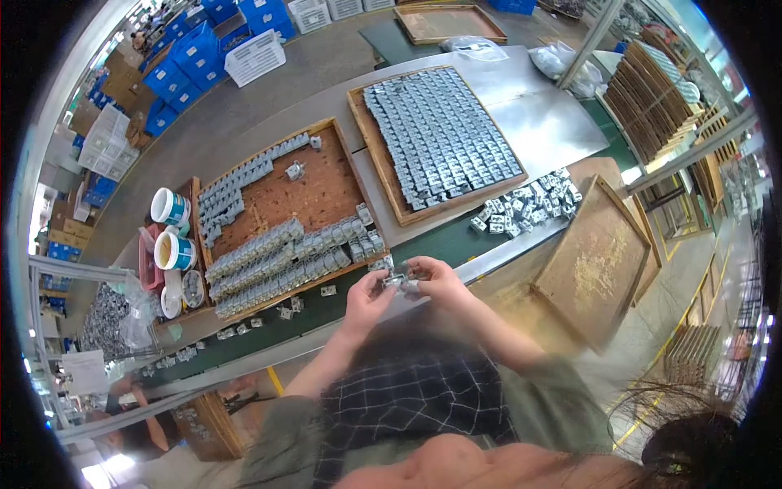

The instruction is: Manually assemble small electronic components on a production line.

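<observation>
Just in front of my body, at the near edge of the bench, my two hands meet over a small silvery metal part (394, 280). The fingers of my left hand (369, 300) pinch it from one side. My right hand (440, 283) is closed on a metal part next to it; whether this is a separate piece is hard to tell. Left of my hands lies a wooden tray (269, 200) with rows of similar metal parts (277, 265) along its near and far-left sides. A second wooden tray (376, 147), farther off, is filled with grey parts (444, 134) in tight rows.
A green conveyor belt (346, 300) carries scattered parts, with a loose heap of parts (529, 204) to the right. White buckets (173, 251) stand at the left. A bare wooden tray (599, 257) leans at the right. At lower left, another person's arm (151, 416) shows.
</observation>
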The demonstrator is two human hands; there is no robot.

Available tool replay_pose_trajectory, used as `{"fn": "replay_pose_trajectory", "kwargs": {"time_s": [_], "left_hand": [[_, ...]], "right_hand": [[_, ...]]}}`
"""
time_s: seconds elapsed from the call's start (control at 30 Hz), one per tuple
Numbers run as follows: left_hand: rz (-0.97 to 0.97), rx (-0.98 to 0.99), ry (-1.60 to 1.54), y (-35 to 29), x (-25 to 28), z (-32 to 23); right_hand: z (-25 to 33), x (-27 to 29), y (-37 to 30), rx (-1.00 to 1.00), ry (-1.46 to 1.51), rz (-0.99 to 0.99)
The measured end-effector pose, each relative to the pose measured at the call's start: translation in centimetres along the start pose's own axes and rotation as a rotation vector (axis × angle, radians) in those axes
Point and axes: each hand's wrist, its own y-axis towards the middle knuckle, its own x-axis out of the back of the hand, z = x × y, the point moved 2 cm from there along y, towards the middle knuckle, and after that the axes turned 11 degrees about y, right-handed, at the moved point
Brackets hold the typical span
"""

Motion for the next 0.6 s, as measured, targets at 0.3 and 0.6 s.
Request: {"fn": "replay_pose_trajectory", "kwargs": {"time_s": [0.3,0.6], "left_hand": [[0.006,-0.150,0.859,0.4,5.3,-2.1],[-0.238,-0.296,0.970,-1.3,11.4,-3.6]], "right_hand": [[-1.7,-6.3,2.2,-0.369,0.438,0.005],[-3.4,-11.4,7.9,-0.244,0.007,0.153]]}}
